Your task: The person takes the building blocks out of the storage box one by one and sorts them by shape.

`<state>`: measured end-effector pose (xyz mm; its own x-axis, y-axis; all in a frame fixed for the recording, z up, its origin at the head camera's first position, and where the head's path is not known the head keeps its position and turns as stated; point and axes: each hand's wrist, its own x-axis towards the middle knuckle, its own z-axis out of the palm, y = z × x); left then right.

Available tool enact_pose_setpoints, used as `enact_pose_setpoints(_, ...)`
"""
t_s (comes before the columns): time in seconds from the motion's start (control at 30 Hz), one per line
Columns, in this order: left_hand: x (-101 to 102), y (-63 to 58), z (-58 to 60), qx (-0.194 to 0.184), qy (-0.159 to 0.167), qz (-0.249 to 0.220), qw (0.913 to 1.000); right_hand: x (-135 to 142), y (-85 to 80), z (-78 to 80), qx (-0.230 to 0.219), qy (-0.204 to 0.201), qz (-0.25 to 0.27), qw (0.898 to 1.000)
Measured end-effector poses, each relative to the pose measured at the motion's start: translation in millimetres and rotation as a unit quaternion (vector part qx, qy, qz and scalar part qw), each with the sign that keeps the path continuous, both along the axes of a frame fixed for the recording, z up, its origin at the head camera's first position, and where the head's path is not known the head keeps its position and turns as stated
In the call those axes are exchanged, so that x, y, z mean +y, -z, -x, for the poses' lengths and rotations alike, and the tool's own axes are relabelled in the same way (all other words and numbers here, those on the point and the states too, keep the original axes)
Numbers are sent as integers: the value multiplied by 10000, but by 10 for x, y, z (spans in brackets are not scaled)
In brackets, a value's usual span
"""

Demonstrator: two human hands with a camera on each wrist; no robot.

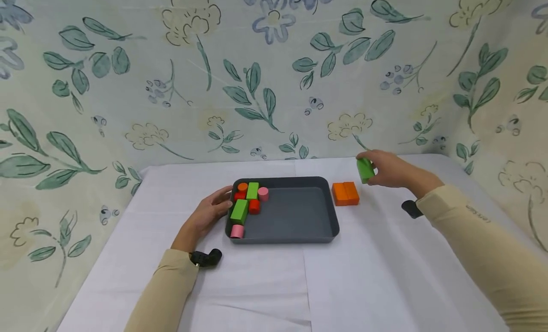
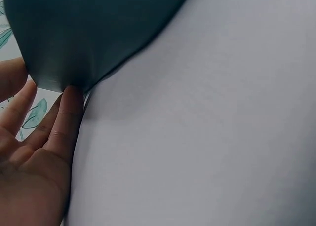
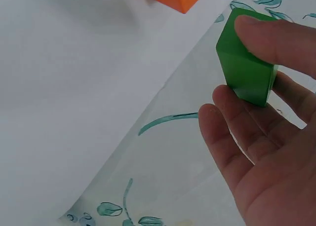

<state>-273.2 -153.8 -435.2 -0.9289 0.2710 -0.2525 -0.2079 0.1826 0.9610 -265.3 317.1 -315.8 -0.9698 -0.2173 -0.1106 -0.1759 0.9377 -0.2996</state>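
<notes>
My right hand (image 1: pixel 388 169) pinches a green block (image 1: pixel 366 170), held up off the cloth. In the right wrist view, the thumb lies across one face of the green block (image 3: pixel 247 58) and the fingers support it from the other side. A grey tray (image 1: pixel 299 213) lies on the table, with green blocks (image 1: pixel 239 211), red pieces (image 1: pixel 254 207), pink cylinders (image 1: pixel 263 194) and an orange cylinder (image 1: pixel 242 187) at its left end. Fairly straight fingers of my left hand (image 1: pixel 209 212) touch the tray's left wall, also seen in the left wrist view as a dark wall (image 2: pixel 74 43).
Two orange blocks (image 1: pixel 346 193) stand side by side just right of the tray, below and left of the right hand. White cloth (image 1: pixel 265 284) covers the table. Behind it hangs a floral curtain (image 1: pixel 257 84), close to the table's far edge.
</notes>
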Motion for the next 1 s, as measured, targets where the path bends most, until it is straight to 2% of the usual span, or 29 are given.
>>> enact_pose_setpoints(0.37,21,-32,3,-7,-59,-58,10000,283,317,15,-460,414,31,9981)
enact_pose_setpoints(1.0,32,2,-1,15,-144,-21,9999,250,586,11,-850,219,241,9959)
